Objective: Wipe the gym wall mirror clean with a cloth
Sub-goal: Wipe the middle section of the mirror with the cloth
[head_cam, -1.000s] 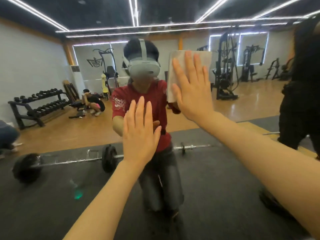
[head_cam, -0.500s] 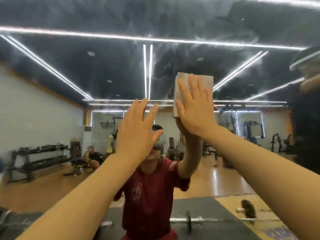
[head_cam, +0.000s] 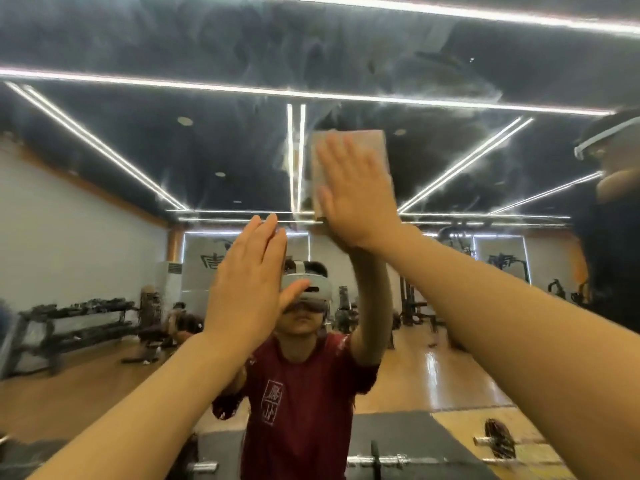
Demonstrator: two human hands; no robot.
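Right hand (head_cam: 358,199) flat, pressing cloth (head_cam: 349,147) on mirror (head_cam: 104,46), cloth half hidden, left hand (head_cam: 247,289) flat, blurred.

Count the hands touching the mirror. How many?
2. The right hand presses the cloth flat against the mirror, up high. The left hand is lower, fingers straight, seemingly flat on the glass. Their reflections are mostly hidden behind them.
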